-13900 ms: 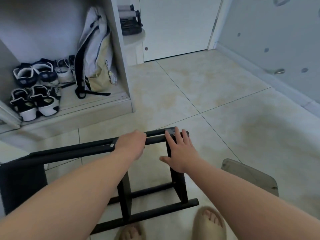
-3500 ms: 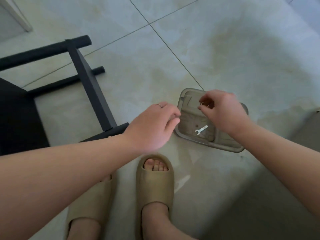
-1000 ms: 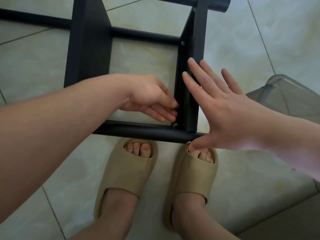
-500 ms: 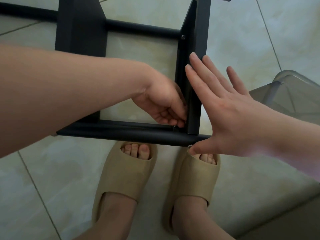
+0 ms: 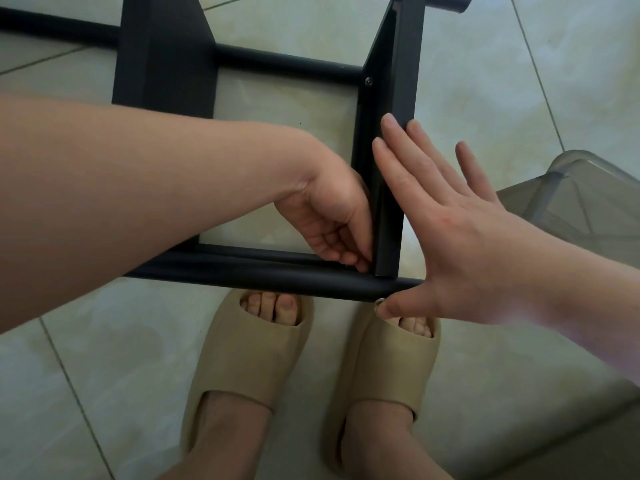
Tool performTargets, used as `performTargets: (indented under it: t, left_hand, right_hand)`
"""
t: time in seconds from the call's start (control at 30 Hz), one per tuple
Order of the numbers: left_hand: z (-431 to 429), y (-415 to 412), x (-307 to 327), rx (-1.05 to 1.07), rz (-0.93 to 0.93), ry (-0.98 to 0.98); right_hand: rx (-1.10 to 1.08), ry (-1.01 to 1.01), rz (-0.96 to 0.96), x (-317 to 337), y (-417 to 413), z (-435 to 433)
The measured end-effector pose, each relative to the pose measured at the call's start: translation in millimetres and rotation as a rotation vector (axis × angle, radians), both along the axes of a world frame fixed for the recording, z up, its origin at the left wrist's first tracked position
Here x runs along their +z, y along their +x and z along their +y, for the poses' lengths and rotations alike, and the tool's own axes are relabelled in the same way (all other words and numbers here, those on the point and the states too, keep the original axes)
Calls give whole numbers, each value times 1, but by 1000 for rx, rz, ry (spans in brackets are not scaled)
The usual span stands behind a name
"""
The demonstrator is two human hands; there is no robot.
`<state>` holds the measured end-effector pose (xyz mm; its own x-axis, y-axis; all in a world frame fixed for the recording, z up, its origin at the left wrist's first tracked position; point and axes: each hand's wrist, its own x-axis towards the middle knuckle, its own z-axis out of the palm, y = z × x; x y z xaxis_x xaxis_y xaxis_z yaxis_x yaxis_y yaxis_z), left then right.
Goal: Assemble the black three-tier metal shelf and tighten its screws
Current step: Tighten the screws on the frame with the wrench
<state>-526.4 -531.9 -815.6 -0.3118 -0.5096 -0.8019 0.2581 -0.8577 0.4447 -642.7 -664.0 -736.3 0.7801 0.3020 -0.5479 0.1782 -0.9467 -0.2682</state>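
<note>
Our left hand [image 5: 329, 216] slid deeper into shelf [image 5: 162, 64] corner; fingers curled, grasp hidden. We held right hand [image 5: 460, 237] flat, bracing post [image 5: 398, 81], thumb pinning screw [image 5: 380, 301], likely against spinning.

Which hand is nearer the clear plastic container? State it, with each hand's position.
Right. The right hand is beside the container; the left hand is farther off, across the black upright.

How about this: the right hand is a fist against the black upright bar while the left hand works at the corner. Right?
No: the head view shows the right hand spread flat, not fisted, against the upright bar. The left hand does work at the corner.
</note>
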Motion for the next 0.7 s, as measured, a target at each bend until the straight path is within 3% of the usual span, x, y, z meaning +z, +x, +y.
performTargets:
  t: [0.7]
  left_hand:
    - [3, -1, 2, 13, 45, 55]
  right_hand:
    - [7, 5, -1, -1, 1, -1]
